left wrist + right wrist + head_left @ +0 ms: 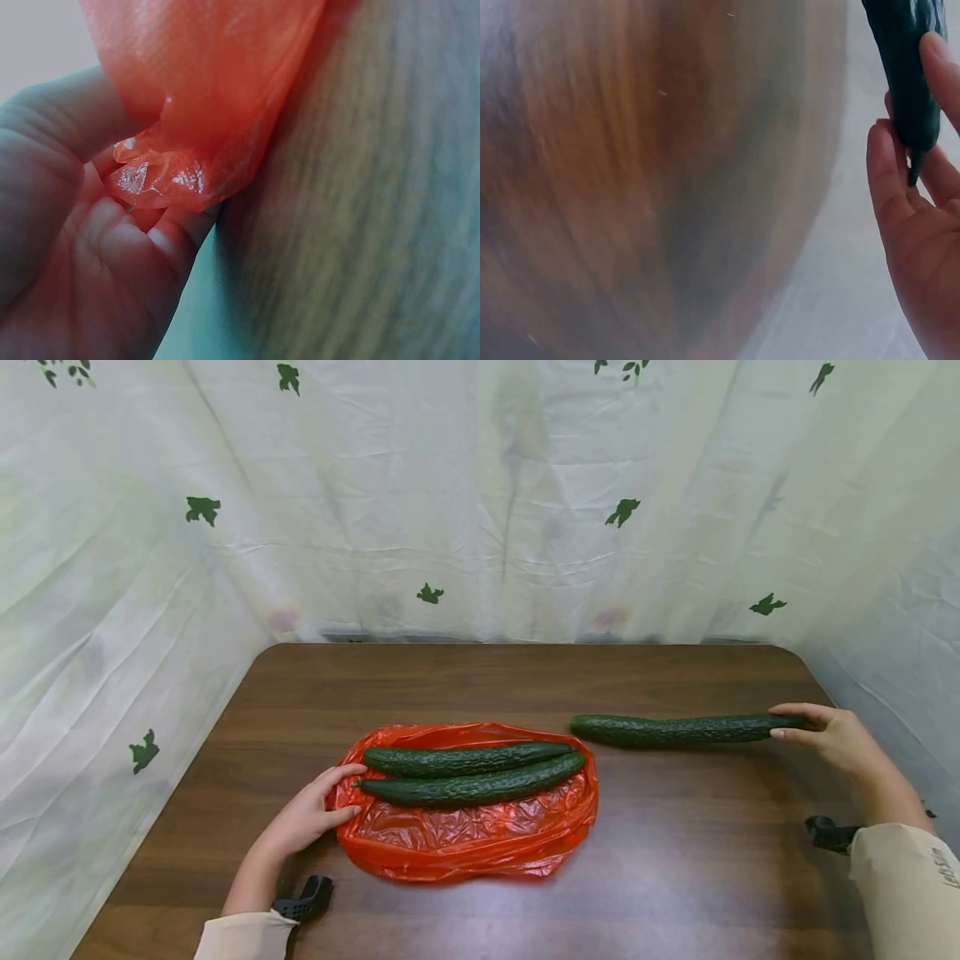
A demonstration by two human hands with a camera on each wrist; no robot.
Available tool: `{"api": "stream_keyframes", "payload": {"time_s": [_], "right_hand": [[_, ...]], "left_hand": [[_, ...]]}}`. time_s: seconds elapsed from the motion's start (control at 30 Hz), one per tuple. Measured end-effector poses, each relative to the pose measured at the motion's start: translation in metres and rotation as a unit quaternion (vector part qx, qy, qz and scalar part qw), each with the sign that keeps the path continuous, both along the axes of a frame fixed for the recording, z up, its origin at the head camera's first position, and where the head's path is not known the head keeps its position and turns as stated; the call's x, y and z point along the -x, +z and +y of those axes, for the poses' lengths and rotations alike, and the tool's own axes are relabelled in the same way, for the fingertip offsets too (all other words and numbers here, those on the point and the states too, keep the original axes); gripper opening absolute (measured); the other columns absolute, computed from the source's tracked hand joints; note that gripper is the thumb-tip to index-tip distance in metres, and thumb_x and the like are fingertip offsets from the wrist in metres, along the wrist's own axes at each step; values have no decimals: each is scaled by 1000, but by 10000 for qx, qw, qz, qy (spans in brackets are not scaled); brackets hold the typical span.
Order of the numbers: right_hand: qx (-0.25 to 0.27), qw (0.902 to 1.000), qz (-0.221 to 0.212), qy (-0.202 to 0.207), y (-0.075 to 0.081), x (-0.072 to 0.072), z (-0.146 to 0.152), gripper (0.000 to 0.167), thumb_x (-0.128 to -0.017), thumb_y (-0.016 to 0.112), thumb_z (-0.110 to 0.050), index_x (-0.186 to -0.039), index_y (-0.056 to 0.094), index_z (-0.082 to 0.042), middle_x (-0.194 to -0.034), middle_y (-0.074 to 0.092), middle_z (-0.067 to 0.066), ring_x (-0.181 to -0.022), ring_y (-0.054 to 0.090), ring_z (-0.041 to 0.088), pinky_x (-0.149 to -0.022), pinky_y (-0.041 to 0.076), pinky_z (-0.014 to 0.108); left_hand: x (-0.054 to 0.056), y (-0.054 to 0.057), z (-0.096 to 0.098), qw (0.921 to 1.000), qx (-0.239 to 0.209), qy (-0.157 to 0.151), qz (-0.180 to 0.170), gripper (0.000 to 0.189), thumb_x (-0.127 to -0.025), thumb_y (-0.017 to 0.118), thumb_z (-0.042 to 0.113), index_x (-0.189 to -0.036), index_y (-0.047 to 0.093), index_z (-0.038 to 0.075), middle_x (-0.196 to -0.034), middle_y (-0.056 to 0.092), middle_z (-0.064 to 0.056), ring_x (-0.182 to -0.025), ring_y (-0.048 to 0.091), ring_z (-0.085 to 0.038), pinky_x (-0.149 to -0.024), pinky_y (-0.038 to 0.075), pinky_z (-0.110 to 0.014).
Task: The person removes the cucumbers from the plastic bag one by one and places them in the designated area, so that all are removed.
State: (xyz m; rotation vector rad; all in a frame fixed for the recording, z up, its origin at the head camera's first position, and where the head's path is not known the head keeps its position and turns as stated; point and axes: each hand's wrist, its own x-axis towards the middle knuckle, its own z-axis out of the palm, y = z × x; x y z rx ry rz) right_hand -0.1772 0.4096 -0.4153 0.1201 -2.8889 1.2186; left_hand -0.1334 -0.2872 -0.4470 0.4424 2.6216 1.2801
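Two cucumbers (472,789) in red plastic bag (465,863), left hand (309,814) pinching it; third cucumber (675,732) still out, frame right, right hand (846,740) gripping.

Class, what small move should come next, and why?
Perhaps the right hand should bring the gripped cucumber leftward over the bag: that cucumber is outside it, two more cucumbers lie inside, and the left hand pinches the bag's edge.

A red plastic bag (465,856), glossy and creased, lies spread with a rumpled rim; inside, a rear cucumber (465,762) and a front cucumber (476,788), both dark green and bumpy, converge rightward; outside, a third cucumber (675,732) extends sideways, blunt end near the bag, tapered stem end pointing right.
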Motion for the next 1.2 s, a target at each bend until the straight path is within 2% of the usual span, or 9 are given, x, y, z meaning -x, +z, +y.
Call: {"api": "stream_keyframes", "payload": {"time_s": [0.13, 0.23, 0.33, 0.4, 0.5, 0.63, 0.8, 1.03, 1.2], "right_hand": [[-72, 9999, -69, -102, -11, 1, 0, 46, -84, 63, -29, -118, 53, 0, -100, 42, -29, -95, 41, -6, -68, 40, 16], [-66, 9995, -218, -200, -17, -1, 0, 47, -85, 61, -32, -120, 51, -1, -104, 41, -25, -107, 43, 20, -77, 41, 32], [-51, 9992, -301, -246, -21, -2, -1, 47, -86, 59, -32, -121, 50, -2, -108, 42, -17, -111, 34, 43, -78, 37, 47], [-79, 9989, -351, -315, -22, -3, -1, 47, -87, 58, -34, -122, 50, -4, -111, 43, -14, -112, 33, 44, -78, 37, 46], [31, 9988, -406, -255, -22, -3, -3, 48, -87, 58, -33, -124, 47, -4, -123, 44, 8, -116, 29, 46, -81, 35, 52], [137, 9982, -562, -155, -20, -2, -7, 53, -88, 57, -34, -128, 43, -4, -133, 29, 31, -120, 21, 51, -85, 26, 64], [51, 9988, -455, -157, -17, -3, -11, 52, -88, 57, -34, -127, 43, -2, -131, 32, 30, -118, 24, 53, -83, 27, 65], [147, 9995, -108, -253, -5, -3, -27, 60, -88, 57, -34, -136, 35, -6, -136, 30, 28, -122, 21, 49, -84, 25, 66], [456, 9984, 192, -275, 3, -2, -46, 66, -87, 59, -29, -141, 26, -11, -137, 31, 26, -125, 23, 42, -89, 25, 62]], "left_hand": [[1, -1, 1, 10000, -26, 19, -46, 51, -81, 67, 16, -127, 44, 10, -123, 43, -18, -108, 45, -35, -85, 43, -46], [1, -2, 1, 10000, -66, -8, -71, 51, -82, 66, 16, -127, 44, 10, -123, 42, -19, -108, 45, -36, -84, 44, -45], [1, -4, 1, 9999, -77, -39, -64, 51, -82, 66, 17, -127, 44, 10, -124, 42, -19, -108, 45, -36, -84, 45, -44], [2, -4, 0, 10000, -66, -54, -52, 50, -82, 66, 17, -127, 44, 10, -124, 42, -18, -109, 45, -36, -84, 44, -45], [2, -4, 0, 10000, -65, -43, -47, 50, -82, 66, 18, -127, 45, 10, -124, 42, -18, -109, 44, -35, -85, 43, -46], [1, -4, 0, 9999, -91, -5, -95, 50, -82, 66, 18, -127, 45, 10, -123, 43, -18, -109, 44, -35, -86, 42, -47], [0, -3, -1, 9998, -135, 2, -159, 51, -82, 65, 17, -128, 44, 10, -124, 42, -19, -110, 44, -36, -85, 43, -45], [2, -4, -1, 9998, -166, -53, -66, 50, -82, 66, 16, -127, 44, 8, -122, 43, -18, -106, 46, -33, -82, 44, -24], [3, -3, -1, 9999, -157, -52, -50, 50, -82, 66, 15, -127, 44, 8, -120, 43, -17, -105, 47, -32, -81, 44, -25]]}}
